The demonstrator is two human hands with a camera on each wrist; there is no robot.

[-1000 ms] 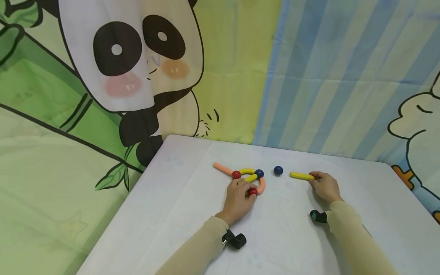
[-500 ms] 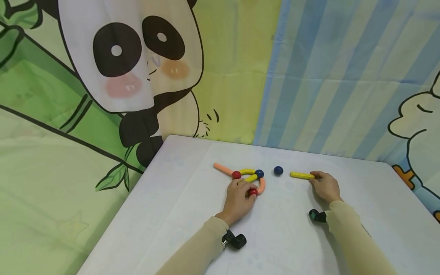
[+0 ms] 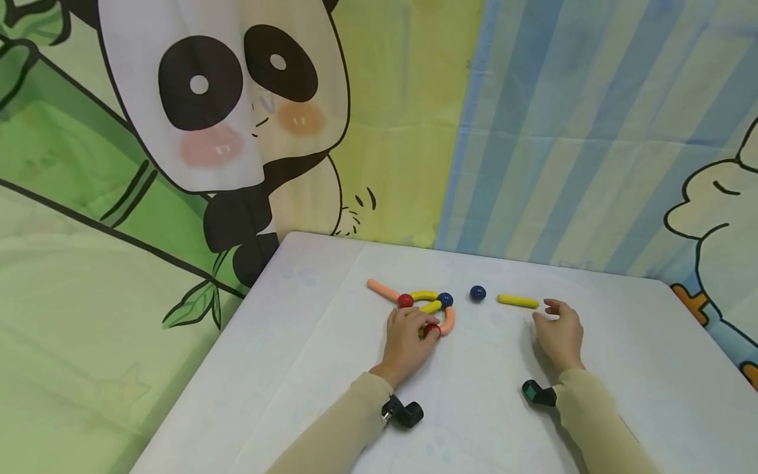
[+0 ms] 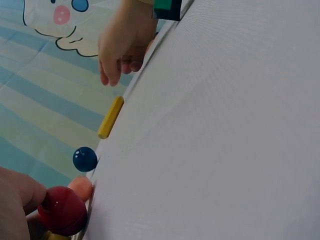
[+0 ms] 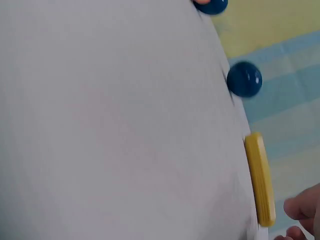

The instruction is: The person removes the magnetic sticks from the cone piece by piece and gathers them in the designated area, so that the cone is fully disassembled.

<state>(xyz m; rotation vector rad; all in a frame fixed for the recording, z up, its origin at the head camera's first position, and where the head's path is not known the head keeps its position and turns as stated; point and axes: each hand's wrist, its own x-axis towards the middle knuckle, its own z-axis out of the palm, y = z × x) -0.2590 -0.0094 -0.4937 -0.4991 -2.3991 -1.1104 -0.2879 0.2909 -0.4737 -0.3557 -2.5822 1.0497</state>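
My left hand (image 3: 406,342) grips a red ball (image 4: 62,211) at the near corner of a joined set of rods and balls. From that ball a curved orange rod (image 3: 448,320) runs up to a blue ball (image 3: 445,301). A curved yellow rod (image 3: 424,295) links the blue ball with another red ball (image 3: 405,300), and a straight orange rod (image 3: 382,289) sticks out left. Another yellow rod (image 3: 432,307) goes partly under my left fingers. My right hand (image 3: 559,336) is just right of a straight yellow rod (image 3: 518,301), apart from it, holding nothing.
A loose blue ball (image 3: 478,293) lies between the joined set and the straight yellow rod. The white table (image 3: 474,408) ends at the back against a printed cloth (image 3: 408,131) with a panda and stripes. Each wrist carries a small black camera (image 3: 408,415).
My right hand has let go of the straight yellow rod and drawn slightly back, its fingers spreading. My left hand keeps its grip on the red ball.
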